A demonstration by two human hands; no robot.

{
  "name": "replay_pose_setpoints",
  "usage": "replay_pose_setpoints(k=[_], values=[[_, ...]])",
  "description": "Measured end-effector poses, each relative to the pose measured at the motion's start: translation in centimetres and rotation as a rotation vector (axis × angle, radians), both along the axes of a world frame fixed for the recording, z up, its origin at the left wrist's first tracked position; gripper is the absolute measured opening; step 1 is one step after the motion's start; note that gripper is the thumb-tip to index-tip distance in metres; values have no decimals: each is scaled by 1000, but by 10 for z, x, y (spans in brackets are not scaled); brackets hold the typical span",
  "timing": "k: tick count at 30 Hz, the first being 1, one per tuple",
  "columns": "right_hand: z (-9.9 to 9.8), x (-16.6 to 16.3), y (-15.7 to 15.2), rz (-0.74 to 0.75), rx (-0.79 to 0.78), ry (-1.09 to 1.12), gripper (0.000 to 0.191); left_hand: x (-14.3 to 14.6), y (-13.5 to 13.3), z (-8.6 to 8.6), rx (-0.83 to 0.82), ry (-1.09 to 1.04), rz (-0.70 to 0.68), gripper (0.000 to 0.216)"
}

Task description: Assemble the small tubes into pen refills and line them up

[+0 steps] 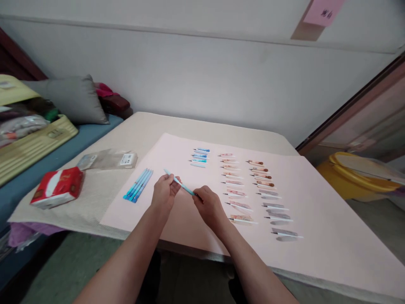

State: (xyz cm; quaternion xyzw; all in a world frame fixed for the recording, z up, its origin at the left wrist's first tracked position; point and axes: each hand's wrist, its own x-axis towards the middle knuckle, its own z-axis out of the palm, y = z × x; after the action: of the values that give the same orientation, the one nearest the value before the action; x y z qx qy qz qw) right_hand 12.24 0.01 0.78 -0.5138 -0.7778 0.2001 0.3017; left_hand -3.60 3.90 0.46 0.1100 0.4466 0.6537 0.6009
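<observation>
Person at the desk, both hands over the pink paper sheet near its front edge. Left hand pinches a light blue pen round the barrel, fingers closed on it. Right hand grips the pen's near end between fingertips. The pen is tilted, its far tip pointing toward the desk's back-left, lifted off the sheet.

Step in hand, as I read it: working the pen's end with the right hand while the left steadies the barrel. Can't tell if a part is going on or coming off, as the fingers hide the joint.

The next move calls for a firm left-hand hold and a straight, small pull or push at the tip, staying apart from the laid-out rows.

Left of the hands: a bundle of blue pens lying together on the sheet. Beyond and right: a blue row, a pink row and a brown-grey row of pen parts in columns. Off the sheet at the left edge: a red tissue pack and clear bags.
</observation>
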Motion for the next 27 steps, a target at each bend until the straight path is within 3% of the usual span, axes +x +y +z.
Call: replay_pose_setpoints(k=[7, 12, 14, 18, 20, 27], values=[[-2, -4, 1, -37, 48, 13, 14, 11, -10, 1, 22, 133, -82, 8], [-2, -3, 2, -60, -1, 86, 14, 17, -14, 2, 42, 176, -103, 18], [-2, -2, 3, -78, -143, 230, 12, 18, -15, 5, 52, 198, -105, 19], [-4, -3, 5, -94, -597, 675, 14, 18, -15, 11, 95, 201, -136, 18], [-5, -5, 5, -105, -683, 795, 14, 18, -15, 12, 103, 187, -158, 17], [-6, -12, 0, -137, -420, 551, 15, 18, -15, 14, 96, 168, -156, 18]])
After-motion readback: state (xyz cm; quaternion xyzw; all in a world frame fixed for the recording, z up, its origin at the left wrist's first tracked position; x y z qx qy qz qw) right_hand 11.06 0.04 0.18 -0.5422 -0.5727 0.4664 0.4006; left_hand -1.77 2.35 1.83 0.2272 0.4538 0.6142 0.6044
